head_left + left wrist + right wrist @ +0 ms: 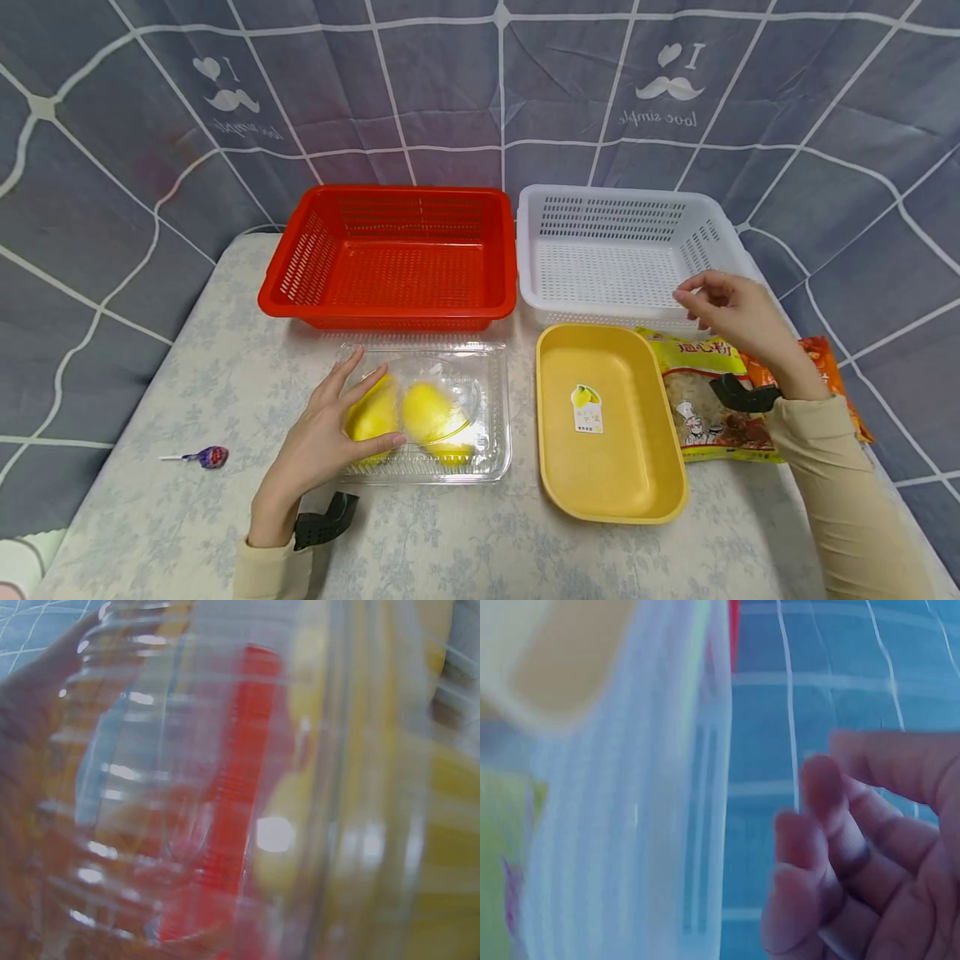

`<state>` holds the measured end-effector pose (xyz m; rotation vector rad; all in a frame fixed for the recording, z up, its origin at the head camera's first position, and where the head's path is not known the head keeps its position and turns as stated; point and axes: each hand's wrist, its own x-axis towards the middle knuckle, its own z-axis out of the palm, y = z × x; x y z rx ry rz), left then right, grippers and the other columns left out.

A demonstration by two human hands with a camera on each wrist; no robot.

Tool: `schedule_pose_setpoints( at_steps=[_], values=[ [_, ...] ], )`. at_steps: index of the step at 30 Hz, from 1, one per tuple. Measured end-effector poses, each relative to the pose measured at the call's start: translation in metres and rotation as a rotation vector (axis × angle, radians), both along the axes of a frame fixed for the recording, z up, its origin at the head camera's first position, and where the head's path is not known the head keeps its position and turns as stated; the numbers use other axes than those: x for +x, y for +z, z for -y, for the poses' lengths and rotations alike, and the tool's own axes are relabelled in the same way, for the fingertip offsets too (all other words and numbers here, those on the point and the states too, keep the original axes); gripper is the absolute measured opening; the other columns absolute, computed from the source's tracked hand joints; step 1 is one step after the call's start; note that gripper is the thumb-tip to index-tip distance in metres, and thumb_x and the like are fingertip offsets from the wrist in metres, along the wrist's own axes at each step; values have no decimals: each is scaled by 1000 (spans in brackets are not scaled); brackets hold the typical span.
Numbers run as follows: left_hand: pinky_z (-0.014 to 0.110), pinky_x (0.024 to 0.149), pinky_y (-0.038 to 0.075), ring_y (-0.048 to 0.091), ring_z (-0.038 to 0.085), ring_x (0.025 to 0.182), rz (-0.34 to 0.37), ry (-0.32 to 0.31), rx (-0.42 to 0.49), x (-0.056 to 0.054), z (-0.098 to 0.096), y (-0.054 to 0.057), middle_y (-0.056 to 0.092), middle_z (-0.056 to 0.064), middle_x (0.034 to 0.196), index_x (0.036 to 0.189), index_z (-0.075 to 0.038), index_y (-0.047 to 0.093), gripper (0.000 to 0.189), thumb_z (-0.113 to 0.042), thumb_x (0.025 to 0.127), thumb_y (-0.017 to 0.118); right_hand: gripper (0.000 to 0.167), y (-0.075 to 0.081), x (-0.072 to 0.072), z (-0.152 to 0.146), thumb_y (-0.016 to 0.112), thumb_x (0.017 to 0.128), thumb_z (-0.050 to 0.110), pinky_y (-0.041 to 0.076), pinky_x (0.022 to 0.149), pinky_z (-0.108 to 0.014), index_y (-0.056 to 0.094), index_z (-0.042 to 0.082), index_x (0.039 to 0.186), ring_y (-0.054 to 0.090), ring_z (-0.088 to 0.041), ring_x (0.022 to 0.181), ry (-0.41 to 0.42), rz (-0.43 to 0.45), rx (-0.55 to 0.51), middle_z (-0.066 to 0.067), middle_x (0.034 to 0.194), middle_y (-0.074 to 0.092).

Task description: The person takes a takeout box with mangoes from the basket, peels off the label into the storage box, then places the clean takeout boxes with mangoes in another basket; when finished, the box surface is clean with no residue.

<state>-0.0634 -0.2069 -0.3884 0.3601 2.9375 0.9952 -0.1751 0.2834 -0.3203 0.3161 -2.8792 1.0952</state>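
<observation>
A clear plastic box [491, 417] with rounded yellow fruit-like pieces [431, 412] inside lies in front of the red basket. Over its left side my left hand [326, 437] has thumb and fingers spread, the fingertips overlapping the lid in the head view. Close up in the left wrist view, the box's ridged clear wall [330, 825] fills the picture, blurred. My right hand [738, 317] is raised at the front right of the white basket [600, 271], fingers loosely bent with nothing between them. In the right wrist view its fingers [791, 900] are apart from the basket wall [705, 825].
A red basket [386, 312] stands at the back, beside the white one. Right of the box is a yellow tray [611, 467] with a lemon sticker. A yellow food bag [697, 396] and an orange packet [821, 362] lie under my right forearm. A lollipop [212, 456] lies far left.
</observation>
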Motion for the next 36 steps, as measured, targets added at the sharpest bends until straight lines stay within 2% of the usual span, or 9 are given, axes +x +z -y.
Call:
schedule_pose_setpoints(
  at_steps=[5, 8, 12, 16, 21, 27, 31, 34, 36],
  values=[
    [74, 85, 31, 12, 40, 139, 4, 1, 3, -1, 1, -2, 10, -3, 157, 146, -23, 40, 89, -57, 72, 75, 38, 1, -15, -33, 57, 94, 37, 38, 56, -22, 62, 3, 110, 50, -8, 73, -244, -67, -5, 12, 81, 58],
    [74, 86, 30, 11, 40, 139, 6, 2, 5, -1, 1, -2, 10, -3, 157, 146, -24, 40, 89, -57, 72, 75, 44, -4, -25, -49, 54, 95, 39, 37, 60, -21, 58, 1, 116, 46, -3, 78, -332, -86, -10, 10, 90, 55],
    [74, 87, 29, 11, 40, 140, 10, 0, 6, -1, 1, -2, 10, -3, 157, 146, -23, 41, 89, -57, 72, 75, 55, -17, -36, -64, 48, 96, 40, 43, 84, -33, 49, -2, 131, 50, -24, 105, -395, -41, -31, -15, 118, 54],
    [74, 88, 30, 12, 40, 139, 7, -3, 7, -1, 0, -3, 10, -2, 157, 146, -23, 41, 89, -57, 72, 75, 68, -32, -45, -77, 43, 97, 43, 29, 101, -58, 28, -1, 146, 32, -48, 127, -420, 64, -87, -33, 142, 31],
    [74, 88, 30, 12, 40, 139, 8, -3, 7, -1, -1, -3, 13, 2, 157, 146, -24, 41, 88, -58, 72, 75, 71, -48, -51, -88, 38, 98, 40, 40, 90, -47, 8, 5, 152, 36, -45, 119, -401, 136, -166, -35, 142, 25],
    [74, 88, 29, 12, 40, 139, 5, -2, 5, 0, -1, -2, 13, 3, 157, 146, -25, 40, 87, -58, 73, 74, 63, -55, -51, -91, 33, 101, 31, 43, 71, -23, 1, 14, 153, 41, -38, 111, -363, 175, -253, -36, 146, 18],
    [74, 88, 28, 12, 41, 139, 1, -1, 8, 0, 0, -1, 12, 1, 157, 146, -24, 40, 87, -56, 73, 75, 58, -58, -52, -89, 29, 103, 31, 43, 63, -14, 5, 19, 154, 49, -18, 99, -326, 177, -305, -32, 142, 26],
    [74, 89, 28, 11, 40, 139, 6, 0, 13, 0, 1, 0, 11, 1, 157, 146, -24, 40, 88, -56, 72, 76, 53, -60, -55, -86, 27, 103, 31, 44, 62, -13, 14, 20, 154, 48, -2, 87, -325, 161, -331, -23, 130, 37],
    [74, 89, 29, 10, 40, 140, 10, 1, 17, 0, 1, 0, 12, 2, 157, 146, -24, 40, 89, -56, 72, 76, 52, -62, -56, -84, 26, 103, 31, 45, 62, -14, 19, 21, 153, 49, 0, 84, -339, 161, -345, -19, 126, 38]
  ],
)
